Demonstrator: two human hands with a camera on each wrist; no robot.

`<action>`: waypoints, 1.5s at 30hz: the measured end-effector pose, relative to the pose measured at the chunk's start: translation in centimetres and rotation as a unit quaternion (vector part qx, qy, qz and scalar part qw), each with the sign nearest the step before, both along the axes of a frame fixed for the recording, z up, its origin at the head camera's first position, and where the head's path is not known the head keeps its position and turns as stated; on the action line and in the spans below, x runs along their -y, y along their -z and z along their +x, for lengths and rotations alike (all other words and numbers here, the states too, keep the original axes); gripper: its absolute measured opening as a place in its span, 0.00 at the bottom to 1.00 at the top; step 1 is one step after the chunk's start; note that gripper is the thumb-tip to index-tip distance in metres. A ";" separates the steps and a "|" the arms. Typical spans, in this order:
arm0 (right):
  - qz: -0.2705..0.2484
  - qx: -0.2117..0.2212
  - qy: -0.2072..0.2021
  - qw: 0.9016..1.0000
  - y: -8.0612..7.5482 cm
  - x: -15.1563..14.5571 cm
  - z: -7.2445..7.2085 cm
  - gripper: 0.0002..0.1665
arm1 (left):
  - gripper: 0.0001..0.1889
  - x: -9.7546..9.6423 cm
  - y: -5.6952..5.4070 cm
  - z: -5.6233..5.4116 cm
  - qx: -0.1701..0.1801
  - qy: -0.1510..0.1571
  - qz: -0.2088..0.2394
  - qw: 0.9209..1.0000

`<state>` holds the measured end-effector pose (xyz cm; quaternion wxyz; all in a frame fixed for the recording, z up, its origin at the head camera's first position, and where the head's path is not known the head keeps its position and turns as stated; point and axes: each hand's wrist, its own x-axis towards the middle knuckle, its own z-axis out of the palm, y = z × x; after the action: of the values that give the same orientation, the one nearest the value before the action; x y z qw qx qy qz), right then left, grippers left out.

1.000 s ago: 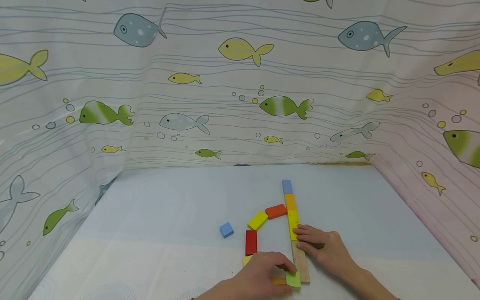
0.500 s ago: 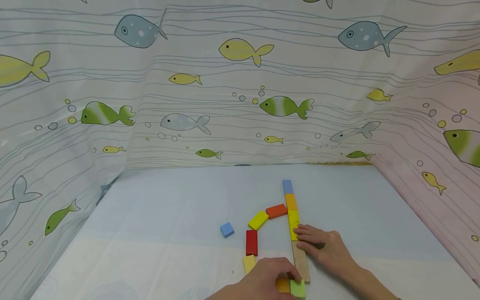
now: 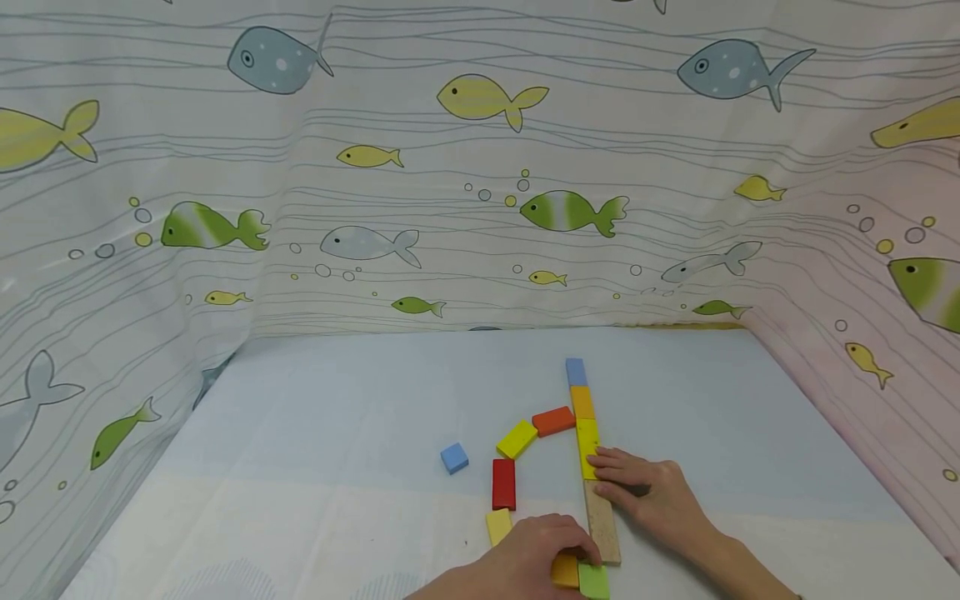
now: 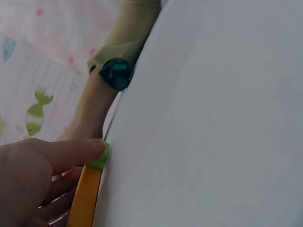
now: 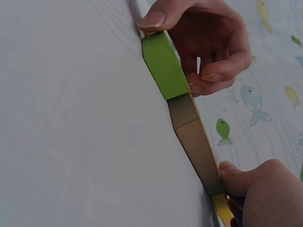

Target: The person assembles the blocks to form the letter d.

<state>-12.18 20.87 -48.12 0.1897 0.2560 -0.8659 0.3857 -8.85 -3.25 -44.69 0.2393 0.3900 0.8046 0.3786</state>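
My left hand (image 3: 525, 554) pinches a light green block (image 3: 593, 581) at the near end of a row of toy blocks, its thumb showing on the block's end in the left wrist view. An orange block (image 4: 85, 197) lies against the green one, partly under that hand. A bare wooden block (image 3: 602, 525) stretches away from the green block, with a yellow block (image 3: 587, 440) beyond it. The fingertips of my right hand (image 3: 656, 500) rest on the yellow block, while its thumb touches the wooden block's right side.
Beyond the yellow block, an orange block (image 3: 582, 402) and a blue block (image 3: 576, 372) continue the straight line. Curving left are an orange-red block (image 3: 554, 421), another yellow block (image 3: 517, 439), a red block (image 3: 504, 484) and a pale yellow block (image 3: 498, 527). One blue cube (image 3: 454, 458) lies apart.
My left hand has shifted the green block slightly right and toward me, along with the orange block beside it. More of the pale yellow block shows. The right hand stays put.
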 end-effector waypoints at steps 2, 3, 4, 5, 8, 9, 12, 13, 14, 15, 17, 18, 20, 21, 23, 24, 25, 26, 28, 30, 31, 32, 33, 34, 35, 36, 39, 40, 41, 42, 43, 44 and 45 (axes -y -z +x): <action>-0.001 0.005 0.002 1.000 0.1 0.0 0.0 0.19 | 0.17 0.0 0.0 0.0 0.009 -0.001 -0.001 1.000; -0.002 0.008 0.002 1.000 0.1 0.0 0.0 0.19 | 0.17 0.1 0.0 0.0 0.012 -0.003 -0.002 1.000; -0.003 0.010 0.003 1.000 0.1 0.0 0.0 0.19 | 0.17 0.1 0.0 0.0 0.014 -0.003 -0.001 1.000; -0.003 0.012 0.003 1.000 0.1 0.0 -0.1 0.19 | 0.17 0.1 0.0 0.0 0.016 -0.003 -0.001 1.000; -0.006 0.010 0.001 1.000 0.2 0.0 -0.1 0.19 | 0.17 0.1 0.0 0.0 0.021 -0.003 0.007 1.000; -0.006 0.009 0.001 1.000 0.2 0.0 -0.1 0.19 | 0.17 0.1 0.0 0.0 0.018 -0.002 0.008 1.000; -0.006 0.007 0.001 1.000 0.2 0.0 -0.1 0.19 | 0.17 0.1 0.1 -0.1 0.017 0.001 0.014 1.000; -0.006 0.008 0.002 1.000 0.2 0.0 -0.1 0.19 | 0.17 0.2 0.2 -0.1 0.010 0.004 0.014 1.000; -0.005 0.009 0.003 1.000 0.2 0.0 -0.1 0.19 | 0.17 0.2 0.2 -0.1 0.006 0.005 0.014 1.000; -0.003 0.011 0.004 1.000 0.2 0.0 -0.1 0.19 | 0.17 0.2 0.2 -0.1 0.006 0.005 0.015 1.000; -0.001 0.016 0.008 1.000 0.2 0.0 -0.1 0.19 | 0.18 0.2 0.2 -0.1 0.002 0.008 0.016 1.000; 0.000 0.018 0.009 1.000 0.2 0.0 -0.1 0.19 | 0.18 0.2 0.2 -0.1 0.002 0.008 0.016 1.000; 0.003 0.021 0.012 1.000 0.2 0.0 -0.1 0.19 | 0.18 0.2 0.2 -0.1 0.003 0.008 0.017 1.000; 0.003 0.021 0.012 1.000 0.2 0.0 -0.1 0.19 | 0.18 0.2 0.2 -0.1 0.002 0.009 0.016 1.000; 0.002 0.018 0.010 1.000 0.2 0.0 -0.1 0.19 | 0.18 0.2 0.1 0.0 -0.004 0.010 0.013 1.000; 0.000 0.014 0.009 1.000 0.2 0.0 -0.1 0.19 | 0.18 0.2 0.1 0.0 -0.003 0.010 0.013 1.000; 0.000 0.012 0.008 1.000 0.2 0.0 -0.1 0.19 | 0.18 0.2 0.1 0.0 -0.004 0.011 0.013 1.000; -0.002 0.009 0.006 1.000 0.2 0.0 -0.1 0.19 | 0.18 0.2 0.0 0.0 -0.005 0.010 0.012 1.000; -0.005 0.006 0.003 1.000 0.2 0.0 -0.1 0.19 | 0.18 0.2 0.0 0.0 -0.010 0.010 0.008 1.000; -0.006 0.005 0.002 1.000 0.3 0.0 -0.1 0.19 | 0.18 0.3 0.0 0.0 -0.013 0.010 0.002 1.000; -0.006 0.006 0.003 1.000 0.3 0.0 -0.1 0.19 | 0.18 0.3 0.0 0.0 -0.015 0.009 -0.001 1.000; -0.006 0.006 0.003 1.000 0.3 0.0 -0.1 0.19 | 0.18 0.3 0.0 -0.1 -0.015 0.008 -0.003 1.000; -0.006 0.006 0.003 1.000 0.3 0.0 -0.2 0.19 | 0.18 0.2 0.0 -0.1 -0.015 0.008 -0.005 1.000; -0.006 0.007 0.004 1.000 0.3 0.0 -0.2 0.19 | 0.18 0.2 -0.1 -0.1 -0.013 0.008 -0.005 1.000; -0.006 0.007 0.003 1.000 0.3 0.0 -0.2 0.19 | 0.18 0.2 -0.1 -0.1 -0.011 0.007 -0.005 1.000; -0.006 0.008 0.003 1.000 0.3 0.0 -0.2 0.19 | 0.18 0.2 -0.1 -0.1 -0.008 0.007 -0.004 1.000; -0.007 0.010 0.003 1.000 0.3 0.0 -0.2 0.19 | 0.18 0.3 -0.1 -0.1 -0.006 0.006 -0.004 1.000; -0.006 0.011 0.003 1.000 0.3 0.0 -0.2 0.19 | 0.18 0.3 -0.1 -0.1 -0.003 0.005 -0.003 1.000; -0.006 0.011 0.003 1.000 0.3 0.0 -0.2 0.19 | 0.18 0.3 -0.2 -0.1 -0.001 0.004 -0.003 1.000; -0.006 0.012 0.004 1.000 0.3 0.0 -0.2 0.19 | 0.18 0.4 -0.1 -0.1 -0.001 0.004 -0.004 1.000; -0.006 0.012 0.004 1.000 0.3 0.0 -0.2 0.19 | 0.18 0.4 -0.1 -0.1 0.000 0.003 -0.003 1.000; -0.006 0.013 0.004 1.000 0.3 0.0 -0.2 0.19 | 0.18 0.3 -0.1 -0.1 0.003 0.002 -0.002 1.000; -0.006 0.012 0.004 1.000 0.3 0.0 -0.2 0.19 | 0.18 0.3 -0.1 -0.1 0.004 0.001 -0.001 1.000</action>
<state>-12.34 20.88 -48.42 0.1819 0.2466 -0.8670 0.3929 -8.97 -3.57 -44.62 0.2436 0.3893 0.8035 0.3788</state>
